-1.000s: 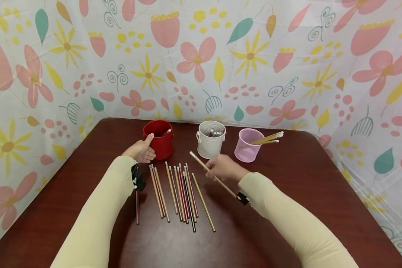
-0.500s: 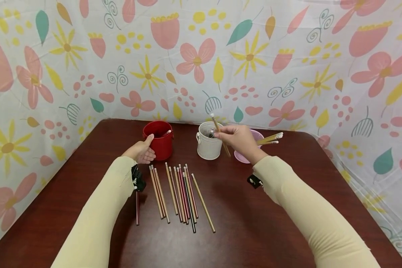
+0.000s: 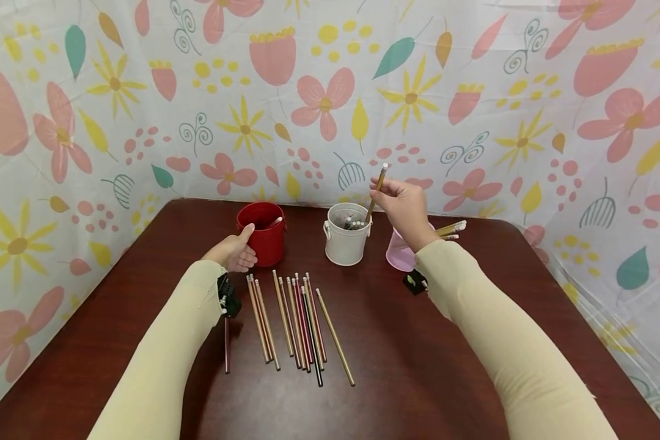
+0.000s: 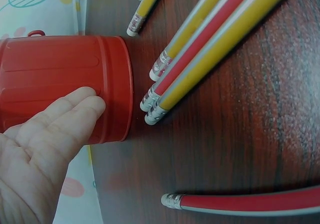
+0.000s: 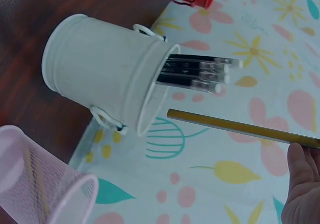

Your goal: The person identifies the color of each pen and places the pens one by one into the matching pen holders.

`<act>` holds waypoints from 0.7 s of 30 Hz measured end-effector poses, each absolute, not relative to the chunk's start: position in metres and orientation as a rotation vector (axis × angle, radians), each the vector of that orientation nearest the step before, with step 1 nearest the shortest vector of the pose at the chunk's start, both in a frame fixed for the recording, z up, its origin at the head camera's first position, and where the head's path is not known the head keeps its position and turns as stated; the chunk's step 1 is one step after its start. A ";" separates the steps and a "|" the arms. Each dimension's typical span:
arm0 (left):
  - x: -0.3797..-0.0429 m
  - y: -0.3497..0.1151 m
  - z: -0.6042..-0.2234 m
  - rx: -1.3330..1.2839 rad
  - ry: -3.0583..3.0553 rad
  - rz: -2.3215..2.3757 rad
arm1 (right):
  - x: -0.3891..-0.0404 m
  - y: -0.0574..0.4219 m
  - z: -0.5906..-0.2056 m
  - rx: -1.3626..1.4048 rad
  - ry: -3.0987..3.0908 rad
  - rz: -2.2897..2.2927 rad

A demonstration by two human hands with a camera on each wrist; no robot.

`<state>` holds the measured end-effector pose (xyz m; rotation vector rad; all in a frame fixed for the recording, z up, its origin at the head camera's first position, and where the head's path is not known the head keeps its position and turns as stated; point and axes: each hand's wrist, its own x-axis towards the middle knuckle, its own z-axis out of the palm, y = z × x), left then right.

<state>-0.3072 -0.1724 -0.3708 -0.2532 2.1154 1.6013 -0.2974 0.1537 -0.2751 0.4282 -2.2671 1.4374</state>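
With straight fingers, my left hand (image 3: 232, 252) rests against the side of the red bucket (image 3: 269, 245), in which one pencil leans. In the left wrist view the fingertips lie on the bucket's wall. My right hand (image 3: 406, 211) pinches a yellow pencil (image 3: 376, 190) near its eraser end, eraser upward. Its lower end points toward the mouth of the white bucket (image 3: 344, 249). In the right wrist view that end looks just outside the rim. Several black pencils (image 5: 195, 73) stand in the white bucket. The pink mesh cup (image 3: 399, 253), partly hidden by my right hand, holds yellow pencils (image 3: 452, 230).
Several yellow, red and black pencils (image 3: 302, 324) lie loosely side by side on the dark wooden table (image 3: 418, 379). A red pencil (image 3: 227, 348) lies apart, near my left sleeve. A flowered cloth (image 3: 330, 91) hangs behind the table.
My right hand has lifted the yellow pencil from the table up to the white bucket, moving away and slightly right, and tipped it more upright. My left hand stays at the red bucket.
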 end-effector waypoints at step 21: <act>-0.307 -0.172 -0.373 -0.252 2.121 1.637 | -0.309 0.152 -0.319 0.348 -2.501 1.181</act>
